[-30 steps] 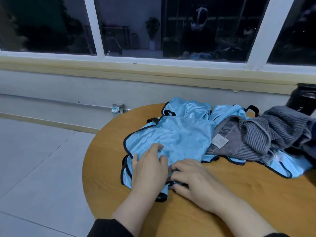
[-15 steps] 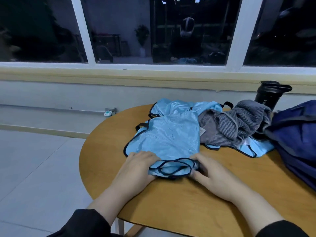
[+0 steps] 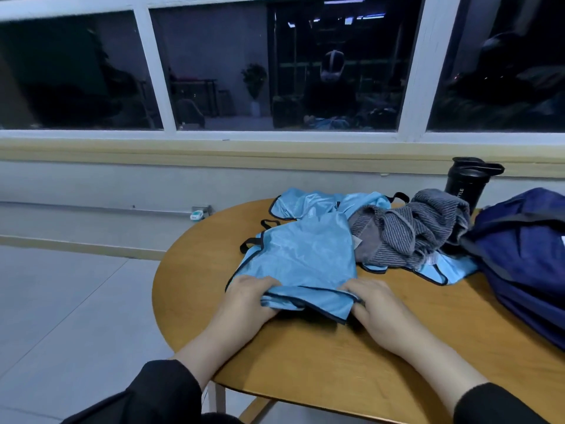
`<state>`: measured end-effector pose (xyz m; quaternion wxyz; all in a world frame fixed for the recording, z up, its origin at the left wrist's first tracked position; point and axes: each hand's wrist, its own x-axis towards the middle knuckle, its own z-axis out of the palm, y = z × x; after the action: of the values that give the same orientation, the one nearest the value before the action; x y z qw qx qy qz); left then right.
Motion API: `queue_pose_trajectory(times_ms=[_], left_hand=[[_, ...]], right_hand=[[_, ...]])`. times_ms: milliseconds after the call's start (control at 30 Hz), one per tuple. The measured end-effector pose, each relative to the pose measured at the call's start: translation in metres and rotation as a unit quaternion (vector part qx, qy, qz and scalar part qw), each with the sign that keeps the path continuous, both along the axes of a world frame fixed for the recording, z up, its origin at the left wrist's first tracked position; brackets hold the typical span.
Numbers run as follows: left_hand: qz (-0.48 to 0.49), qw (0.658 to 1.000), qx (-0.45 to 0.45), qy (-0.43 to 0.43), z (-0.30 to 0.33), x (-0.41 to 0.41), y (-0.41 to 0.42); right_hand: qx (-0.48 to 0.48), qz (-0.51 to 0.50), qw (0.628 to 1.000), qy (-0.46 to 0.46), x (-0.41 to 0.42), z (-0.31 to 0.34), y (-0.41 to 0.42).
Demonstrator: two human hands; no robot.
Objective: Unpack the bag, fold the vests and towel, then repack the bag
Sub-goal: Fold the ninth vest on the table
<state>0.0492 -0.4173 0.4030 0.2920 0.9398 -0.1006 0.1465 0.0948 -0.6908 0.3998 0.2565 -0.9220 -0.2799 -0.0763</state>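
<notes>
At the left of the round wooden counter (image 3: pixel 321 356), the left hand (image 3: pixel 247 301) grips the near left edge of a light blue vest (image 3: pixel 302 258), its fingers curled over the folded hem. The vest lies spread on the counter, its black-trimmed near edge doubled over between the two hands. The right hand (image 3: pixel 376 310) pinches the hem's right corner, fingers tucked under the fabric. Behind it a second blue vest (image 3: pixel 308 203) lies crumpled at the far edge. Just right of the vests a grey striped towel (image 3: pixel 409 231) sits bunched, partly over more blue fabric. Behind the towel stands a black bottle (image 3: pixel 467 185), and at the far right the dark blue bag (image 3: pixel 526 258) rests on the counter.
</notes>
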Motion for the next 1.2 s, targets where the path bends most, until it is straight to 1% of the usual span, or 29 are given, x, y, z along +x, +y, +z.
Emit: queue_pose_trajectory(times_ms=[67, 100, 167, 200, 267, 333, 433, 467, 533, 633, 733, 767, 833, 933, 1000, 1100, 1133, 1200], left_hand=[[0.006, 0.996, -0.085, 0.024, 0.027, -0.001, -0.002], [0.007, 0.994, -0.108, 0.011, 0.047, 0.000, -0.005], [0.002, 0.993, -0.113, -0.015, 0.096, 0.005, -0.011], [-0.009, 0.993, -0.117, -0.015, 0.122, 0.008, -0.012], [-0.055, 0.989, -0.138, 0.012, 0.176, 0.010, -0.015], [-0.061, 0.989, -0.129, 0.030, 0.215, 0.014, -0.017], [-0.061, 0.990, -0.123, 0.032, 0.259, 0.025, -0.020], [-0.072, 0.987, -0.135, 0.043, 0.270, 0.031, -0.022], [-0.072, 0.988, -0.117, 0.064, 0.283, 0.045, -0.023], [-0.050, 0.988, -0.082, 0.118, 0.274, 0.073, -0.023], [-0.046, 0.978, -0.109, 0.170, 0.226, 0.103, -0.023], [-0.041, 0.977, -0.114, 0.173, 0.206, 0.112, -0.025], [-0.027, 0.978, -0.125, 0.163, 0.170, 0.123, -0.029], [0.005, 0.977, -0.154, 0.148, 0.129, 0.135, -0.031], [0.015, 0.982, -0.149, 0.118, 0.114, 0.134, -0.031], [-0.009, 0.997, -0.063, 0.050, 0.102, 0.113, -0.033], [-0.027, 0.998, -0.040, 0.037, 0.097, 0.100, -0.034], [-0.089, 0.995, 0.030, 0.036, 0.081, 0.066, -0.036]], right_hand=[[0.050, -0.013, 0.998, 0.022, -0.007, 0.027, -0.001], [0.078, -0.023, 0.996, 0.031, -0.010, 0.047, 0.000], [0.120, -0.044, 0.991, 0.028, -0.011, 0.091, -0.001], [0.136, -0.051, 0.989, 0.021, -0.013, 0.115, -0.002], [0.158, -0.057, 0.986, 0.020, -0.016, 0.163, -0.008], [0.193, -0.046, 0.979, 0.037, -0.017, 0.199, -0.014], [0.237, -0.047, 0.969, 0.059, -0.006, 0.231, -0.019], [0.261, -0.050, 0.962, 0.069, 0.001, 0.237, -0.020], [0.289, -0.068, 0.950, 0.096, 0.018, 0.243, -0.022], [0.256, -0.095, 0.948, 0.163, 0.038, 0.231, -0.021], [0.228, -0.131, 0.936, 0.235, 0.058, 0.194, -0.018], [0.230, -0.144, 0.929, 0.252, 0.064, 0.179, -0.017], [0.275, -0.153, 0.904, 0.291, 0.076, 0.148, -0.014], [0.372, -0.142, 0.855, 0.333, 0.091, 0.110, -0.009], [0.403, -0.116, 0.846, 0.330, 0.095, 0.096, -0.009], [0.370, -0.069, 0.872, 0.313, 0.087, 0.083, -0.016], [0.347, -0.060, 0.889, 0.293, 0.083, 0.077, -0.023], [0.252, -0.004, 0.942, 0.220, 0.070, 0.063, -0.038]])
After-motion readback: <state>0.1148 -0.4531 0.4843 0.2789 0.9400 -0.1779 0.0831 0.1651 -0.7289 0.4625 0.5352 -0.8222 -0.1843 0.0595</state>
